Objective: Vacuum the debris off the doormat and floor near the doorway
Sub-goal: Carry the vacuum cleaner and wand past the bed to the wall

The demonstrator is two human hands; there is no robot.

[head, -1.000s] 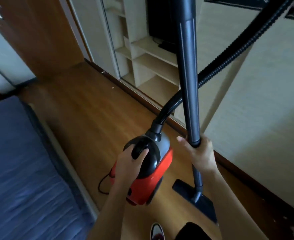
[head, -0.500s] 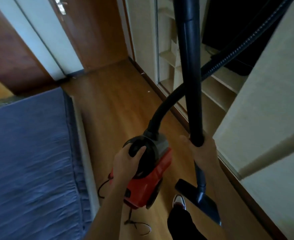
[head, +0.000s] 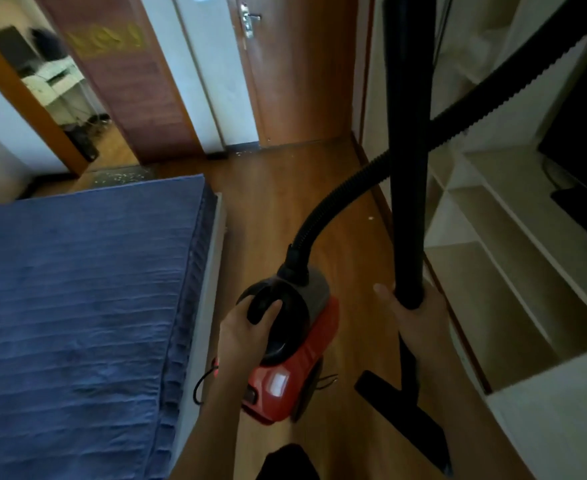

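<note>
Fingers (head: 273,308) of the left hand (head: 243,332) curl round the vacuum (head: 295,368) handle, right hand (head: 415,318) wraps the wand (head: 408,168), apparently carrying both toward debris (head: 122,174) beyond.

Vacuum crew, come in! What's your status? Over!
Left hand grips vacuum, right hand grips wand. Debris on doormat far ahead, nozzle not there yet. Bed left, shelves right; floor between them open.

The red-and-black vacuum canister (head: 293,362) is near centre, its black wand (head: 408,168) upright at right. White debris (head: 127,174) speckles the far doormat (head: 103,181).
</note>
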